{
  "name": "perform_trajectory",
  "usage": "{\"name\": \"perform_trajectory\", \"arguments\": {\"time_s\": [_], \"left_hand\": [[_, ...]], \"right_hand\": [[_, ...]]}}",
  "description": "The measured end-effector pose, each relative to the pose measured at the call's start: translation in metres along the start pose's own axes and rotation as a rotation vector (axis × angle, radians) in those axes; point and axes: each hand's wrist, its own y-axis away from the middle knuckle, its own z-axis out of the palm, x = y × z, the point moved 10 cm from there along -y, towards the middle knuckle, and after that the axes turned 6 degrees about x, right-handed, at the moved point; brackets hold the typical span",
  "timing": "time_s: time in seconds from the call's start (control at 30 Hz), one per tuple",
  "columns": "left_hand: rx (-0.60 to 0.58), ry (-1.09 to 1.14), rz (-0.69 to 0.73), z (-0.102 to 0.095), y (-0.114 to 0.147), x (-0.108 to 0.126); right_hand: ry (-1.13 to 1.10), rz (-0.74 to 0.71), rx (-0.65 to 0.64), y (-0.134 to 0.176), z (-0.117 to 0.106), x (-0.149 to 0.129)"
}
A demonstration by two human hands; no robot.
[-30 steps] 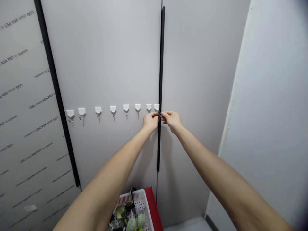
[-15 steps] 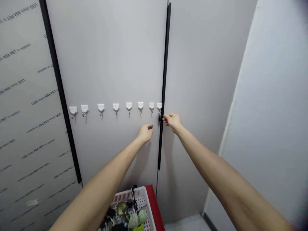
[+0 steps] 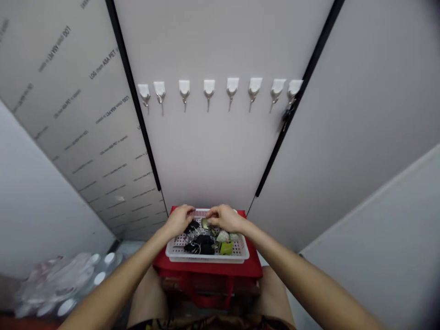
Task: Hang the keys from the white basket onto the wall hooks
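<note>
A white perforated plastic basket (image 3: 206, 258) holds a jumble of keys and key rings. My left hand (image 3: 179, 221) is at its left side, thumb and fingers apart, over black key fobs (image 3: 193, 226). At the back right of the basket is my right hand (image 3: 225, 217), its bent fingers spread beside a gold-green round pendant (image 3: 205, 223); contact with it is unclear. Pale green leaf-like charms (image 3: 223, 236) and a bright green tag (image 3: 226, 248) lie below that hand. A dark key bunch (image 3: 286, 115) hangs from the far right hook (image 3: 294, 88).
The basket stands on a red bag (image 3: 252, 261) between my knees. A row of several white hooks (image 3: 209, 87) runs across the pale cabinet door (image 3: 213, 146). Black vertical handles (image 3: 129, 82) flank it. Bottles with white caps (image 3: 99, 277) stand at lower left.
Both hands have come down from the hooks to the basket. My right hand has let go of the dark keys, which now hang on the far right hook. My view has tilted down.
</note>
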Motion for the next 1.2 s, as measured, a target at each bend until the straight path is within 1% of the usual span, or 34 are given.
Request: {"name": "perform_trajectory", "arguments": {"time_s": [0.03,0.1,0.17,0.23,0.37,0.5,0.63,0.73,0.77,0.83,0.93,1.0,1.1,1.2], "left_hand": [[-0.027,-0.075,0.026,0.003,0.007,-0.003],[-0.075,-0.204,0.067,0.012,0.016,-0.004],[-0.102,-0.304,0.095,0.019,0.020,-0.003],[-0.119,-0.384,0.103,0.024,0.020,-0.003],[-0.177,-0.473,0.132,0.031,0.015,-0.005],[-0.222,-0.456,0.183,0.035,0.011,-0.006],[-0.267,-0.465,0.133,0.037,0.005,-0.011],[-0.255,-0.498,0.103,0.031,0.000,-0.009],[-0.240,-0.488,0.105,0.026,-0.003,-0.005],[-0.189,-0.393,0.117,0.014,-0.010,0.007],[-0.109,-0.104,0.101,-0.007,-0.024,0.029],[-0.095,0.088,0.038,-0.017,-0.033,0.038],[-0.079,0.331,-0.050,-0.026,-0.046,0.051],[-0.060,0.492,-0.062,-0.031,-0.056,0.067]], "right_hand": [[0.079,-0.029,-0.026,-0.003,0.010,-0.004],[0.226,-0.072,-0.070,-0.011,0.021,-0.011],[0.327,-0.079,-0.111,-0.017,0.027,-0.013],[0.376,-0.063,-0.156,-0.021,0.033,-0.011],[0.391,-0.046,-0.242,-0.020,0.043,-0.004],[0.378,-0.021,-0.282,-0.016,0.042,0.000],[0.324,0.005,-0.350,-0.007,0.037,0.003],[0.293,0.045,-0.381,0.001,0.030,0.009],[0.285,0.046,-0.358,0.002,0.025,0.010],[0.239,0.023,-0.241,-0.001,0.011,0.007],[0.066,-0.040,0.020,-0.007,-0.016,-0.005],[-0.085,-0.057,0.143,-0.010,-0.030,-0.011],[-0.269,-0.046,0.260,-0.012,-0.048,-0.014],[-0.369,-0.012,0.362,-0.011,-0.069,-0.013]]}}
